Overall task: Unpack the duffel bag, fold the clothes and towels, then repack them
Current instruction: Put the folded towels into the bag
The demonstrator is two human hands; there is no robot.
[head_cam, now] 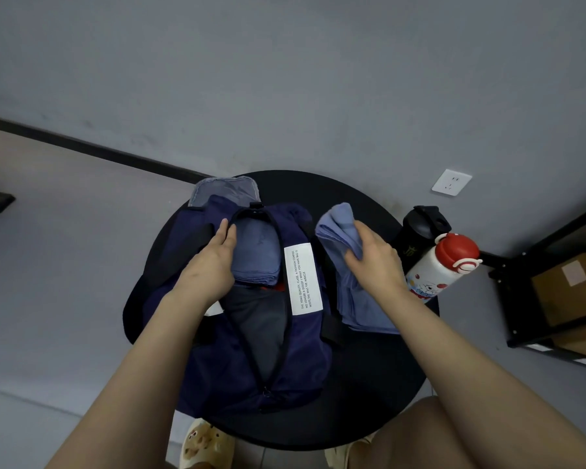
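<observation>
A navy duffel bag (251, 316) lies unzipped at the centre of a round black desk (379, 384). The left hand (207, 265), fingers nearly straight, holds back the bag's rim beside a folded blue cloth (259, 252) already inside. The right hand (376, 262) grips a blue towel (339, 228) lying just right of the bag. This looks like repacking; the next move would be lifting the towel through the opening. Two bottles, one black (420, 231) and one white with a red cap (444, 265), stand close at the desk's right edge and could be knocked.
</observation>
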